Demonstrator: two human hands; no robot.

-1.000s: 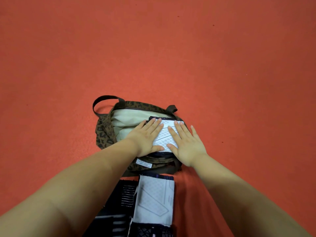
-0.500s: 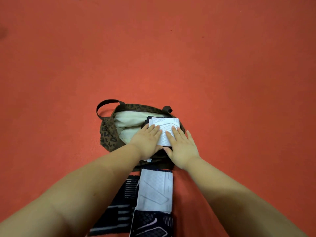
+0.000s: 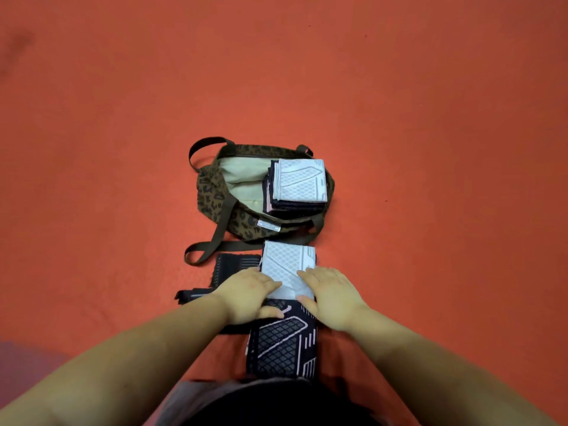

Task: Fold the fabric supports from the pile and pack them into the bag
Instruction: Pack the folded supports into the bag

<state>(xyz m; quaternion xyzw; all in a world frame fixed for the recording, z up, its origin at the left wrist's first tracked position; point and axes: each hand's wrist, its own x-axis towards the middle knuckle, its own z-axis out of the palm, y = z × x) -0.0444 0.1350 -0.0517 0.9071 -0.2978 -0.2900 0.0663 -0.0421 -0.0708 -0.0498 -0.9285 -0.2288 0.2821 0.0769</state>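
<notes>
The leopard-print bag [image 3: 215, 198] lies open on the red floor, showing its pale lining. A stack of folded supports [image 3: 299, 184], white side up, sits in its right half. Nearer me a long fabric support lies flat, with a white part [image 3: 287, 261] toward the bag and a black patterned part [image 3: 281, 345] toward my body. My left hand [image 3: 246, 295] and my right hand [image 3: 333, 298] sit where white meets black. The fingers of both curl onto the wrinkled white edge and grip it, with the thumbs on the black side.
More black supports [image 3: 235, 265] lie in a pile to the left of the long one, partly under my left forearm. A dark bag strap [image 3: 212, 247] loops on the floor in front of the bag. Red floor [image 3: 430, 149] surrounds everything.
Both hands left the folded stack in the bag and drew back toward me onto the support lying in front of the bag. The camera view shifted downward.
</notes>
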